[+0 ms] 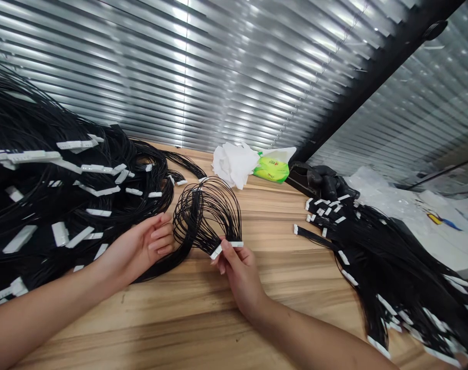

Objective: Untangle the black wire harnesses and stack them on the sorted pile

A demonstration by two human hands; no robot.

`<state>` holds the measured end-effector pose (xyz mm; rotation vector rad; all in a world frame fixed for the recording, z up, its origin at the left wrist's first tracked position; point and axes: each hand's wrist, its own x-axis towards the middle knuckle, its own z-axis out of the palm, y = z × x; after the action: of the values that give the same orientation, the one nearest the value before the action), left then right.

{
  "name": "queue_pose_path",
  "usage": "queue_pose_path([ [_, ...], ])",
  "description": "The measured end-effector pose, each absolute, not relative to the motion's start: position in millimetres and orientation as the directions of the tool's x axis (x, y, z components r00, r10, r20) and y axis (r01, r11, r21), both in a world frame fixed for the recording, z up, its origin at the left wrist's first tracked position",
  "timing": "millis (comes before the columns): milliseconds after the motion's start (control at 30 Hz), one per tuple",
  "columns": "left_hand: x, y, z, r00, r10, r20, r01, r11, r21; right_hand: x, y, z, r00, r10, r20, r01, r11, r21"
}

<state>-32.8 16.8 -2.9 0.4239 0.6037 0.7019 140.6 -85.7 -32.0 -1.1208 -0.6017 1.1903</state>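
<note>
My right hand (pixel 237 272) pinches the white connectors of a black wire harness (pixel 195 221) between thumb and fingers. Its many thin wires loop up and over to the left, and a bundled tail runs down toward the left pile. One white connector (pixel 216 252) points down-left from my fingertips, and another white connector (pixel 236 244) lies across the top of them. Beside the loop on the left is my left hand (pixel 153 239), palm turned inward, fingers loosely curled and apart from the thumb. Nothing shows in its grasp.
A large heap of black harnesses with white connectors (pixel 99 190) covers the left side. Another harness pile (pixel 376 262) lies at right. Crumpled white tissue (pixel 235 163) and a green tissue pack (pixel 271 168) sit at the back, before metallic blinds (pixel 172 72).
</note>
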Motion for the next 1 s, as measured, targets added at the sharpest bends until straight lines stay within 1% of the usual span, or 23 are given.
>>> queue_pose_path([
  [300,-32.9,14.4,-3.5,0.583,0.714,-0.389,-0.421,0.674,0.607,140.1,-84.5,-29.7,0.314,0.930,-0.191,-0.418,-0.046,-0.907],
  [767,-33.8,17.2,-6.2,0.606,0.704,-0.371,-0.453,0.688,0.566,138.9,-84.7,-27.3,0.314,0.929,-0.196,-0.417,-0.050,-0.908],
  [933,-32.3,17.6,-5.1,0.591,0.712,-0.380,-0.441,0.679,0.587,139.2,-84.8,-27.7,0.311,0.933,-0.181,-0.400,-0.044,-0.915],
  [1000,-32.0,16.7,-4.6,0.564,0.719,-0.406,-0.412,0.671,0.616,139.5,-84.8,-28.5,0.308,0.936,-0.172,-0.389,-0.041,-0.920],
])
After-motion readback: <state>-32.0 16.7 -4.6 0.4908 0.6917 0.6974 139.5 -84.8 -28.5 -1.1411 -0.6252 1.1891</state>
